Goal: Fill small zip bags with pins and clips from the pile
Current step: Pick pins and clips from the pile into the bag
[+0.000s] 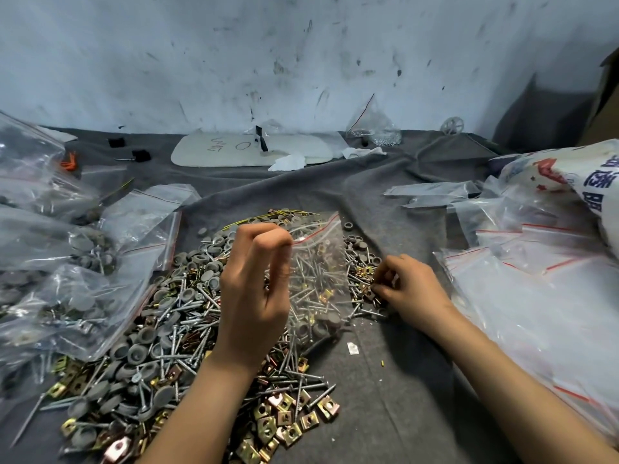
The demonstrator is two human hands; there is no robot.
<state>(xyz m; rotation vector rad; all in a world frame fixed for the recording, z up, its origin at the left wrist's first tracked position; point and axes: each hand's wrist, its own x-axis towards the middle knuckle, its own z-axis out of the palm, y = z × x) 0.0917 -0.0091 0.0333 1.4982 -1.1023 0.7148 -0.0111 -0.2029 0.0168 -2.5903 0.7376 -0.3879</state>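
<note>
A scuffed white wall (301,55) stands behind a surface (385,396) covered in wrinkled grey cloth. At the back of it lie a flat white board (234,150) with pen marks and some crumpled tissue (288,162).

Right in front of me is the pile (160,346): long silver screws, round grey caps and square brass clips (284,416) all mixed together, spreading from the middle down to the near left.

My left hand (254,286) is raised over the pile with its fingertips bunched together, and its grip is clamped on the top edge of a small zip bag (318,269). The bag hangs upright from that pinch, with its red zip strip at the top and its bottom down at the right side of the pile. Through the clear plastic I see screws, a few brass clips and some grey caps sunk to the bottom.

My right hand (412,289) is just to the right of the bag, low on the cloth, fingers curled in. Its grip is closed on a few brass clips at the pile's right edge.

On my left lie bigger clear bags (67,279), already stuffed with caps and screws, partly overlapping the pile. On my right is a loose stack of empty bags (536,296) with red strips, and behind it a white printed sack (576,175).
</note>
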